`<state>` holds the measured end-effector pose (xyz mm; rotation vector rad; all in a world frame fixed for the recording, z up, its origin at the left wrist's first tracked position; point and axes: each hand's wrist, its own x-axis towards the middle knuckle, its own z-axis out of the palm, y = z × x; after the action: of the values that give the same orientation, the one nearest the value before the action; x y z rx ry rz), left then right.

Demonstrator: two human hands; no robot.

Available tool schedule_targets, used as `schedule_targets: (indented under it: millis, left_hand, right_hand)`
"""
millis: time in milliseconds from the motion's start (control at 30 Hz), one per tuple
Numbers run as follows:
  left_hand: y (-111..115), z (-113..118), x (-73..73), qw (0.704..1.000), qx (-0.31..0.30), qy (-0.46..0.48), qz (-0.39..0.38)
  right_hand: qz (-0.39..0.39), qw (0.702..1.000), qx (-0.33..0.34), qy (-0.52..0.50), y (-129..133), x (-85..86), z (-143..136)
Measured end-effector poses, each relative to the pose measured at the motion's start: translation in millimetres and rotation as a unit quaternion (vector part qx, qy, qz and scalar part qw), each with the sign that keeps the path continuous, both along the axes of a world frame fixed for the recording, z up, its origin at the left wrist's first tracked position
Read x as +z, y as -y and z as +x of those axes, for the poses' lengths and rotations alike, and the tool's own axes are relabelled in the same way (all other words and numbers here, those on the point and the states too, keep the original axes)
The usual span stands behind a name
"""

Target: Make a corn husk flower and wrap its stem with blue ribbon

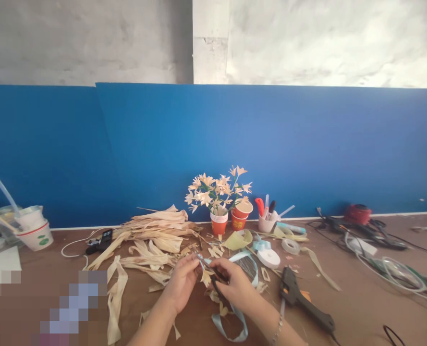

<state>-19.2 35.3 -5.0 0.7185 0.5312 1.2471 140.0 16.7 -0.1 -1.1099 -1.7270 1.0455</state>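
My right hand (233,283) is closed round the dark handles of a pair of scissors (218,274), whose blades point up and left toward my other hand. My left hand (182,282) pinches something small near the blade tips; what it is cannot be made out clearly. A pale husk flower (205,278) hangs between the two hands. Light blue ribbon (237,323) curls on the table under my right wrist. Behind the hands, pale flowers (213,187) on green stems stand in a stack of orange paper cups (219,224).
Dried husks (155,230) lie left of centre. A glue gun (303,300) rests at right, near white tape (290,246) and a ribbon roll (268,258). Cables (389,274) spread far right. A paper cup (36,235) stands far left; a blue partition (271,144) runs behind.
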Motion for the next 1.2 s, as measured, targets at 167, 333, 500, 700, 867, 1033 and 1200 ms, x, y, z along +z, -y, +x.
schedule_targets:
  millis: [167, 333, 500, 700, 867, 1033, 1200]
  left_hand:
    - [-1.0, -0.2, -0.5, 1.000, -0.019, -0.011, 0.002]
    - [-1.3, -0.4, -0.8, 1.000, -0.024, -0.009, 0.005]
    - [0.0, 0.1, -1.3, 1.000, -0.029, -0.001, -0.008]
    - [1.0, 1.1, -0.8, 0.999, -0.021, 0.007, -0.029]
    - [2.5, 2.7, -3.7, 0.996, 0.002, 0.036, -0.078]
    - [4.9, 2.7, -2.1, 0.992, -0.020, 0.052, -0.112]
    - [5.2, -0.1, -1.0, 0.994, -0.030, 0.031, -0.096]
  right_hand:
    - [-0.001, 1.000, 0.004, 0.012, -1.3, 0.6, 2.3]
    - [-0.013, 1.000, 0.007, 0.009, -0.7, 1.9, 2.7]
    - [-0.029, 0.999, 0.019, -0.008, -0.9, 1.8, 3.7]
    - [-0.044, 0.999, 0.013, -0.005, -2.3, -1.4, 4.4]
    - [-0.066, 0.996, 0.042, -0.050, 1.6, 2.8, 2.4]
    - [-0.063, 0.997, 0.039, -0.029, 4.6, 4.6, 0.9]
    - [-0.090, 0.995, 0.046, -0.020, 4.6, 2.4, 2.6]
